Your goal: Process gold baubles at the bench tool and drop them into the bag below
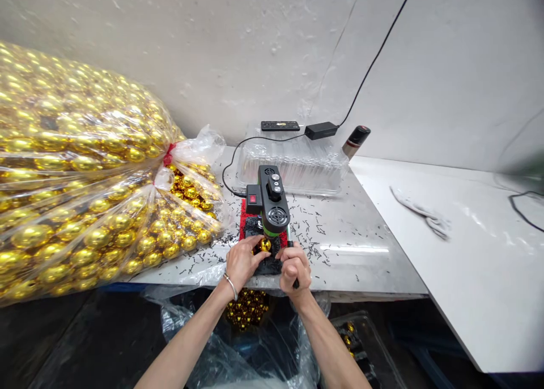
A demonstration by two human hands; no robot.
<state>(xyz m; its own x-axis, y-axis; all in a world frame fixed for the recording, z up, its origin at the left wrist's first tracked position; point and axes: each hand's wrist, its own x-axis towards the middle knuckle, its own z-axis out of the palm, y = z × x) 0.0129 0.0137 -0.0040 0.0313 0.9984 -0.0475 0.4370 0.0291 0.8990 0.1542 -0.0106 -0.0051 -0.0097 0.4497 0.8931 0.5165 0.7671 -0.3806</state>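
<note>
On the table point(374, 230), before a black lever-operated machine point(270, 201), the right hand point(296, 266) grips the lever handle point(296, 284) while the left hand point(243, 261), seemingly at a positioning step calling next for a careful lever pull, pinches one gold ball point(266, 244) at the machine's near end.

Blocked leftward by the bulging plastic bag point(89, 174), ahead by the black device point(274, 202), cable point(272, 138) and clear trays point(293, 174); passable rightward, low over the surface point(374, 261)
</note>
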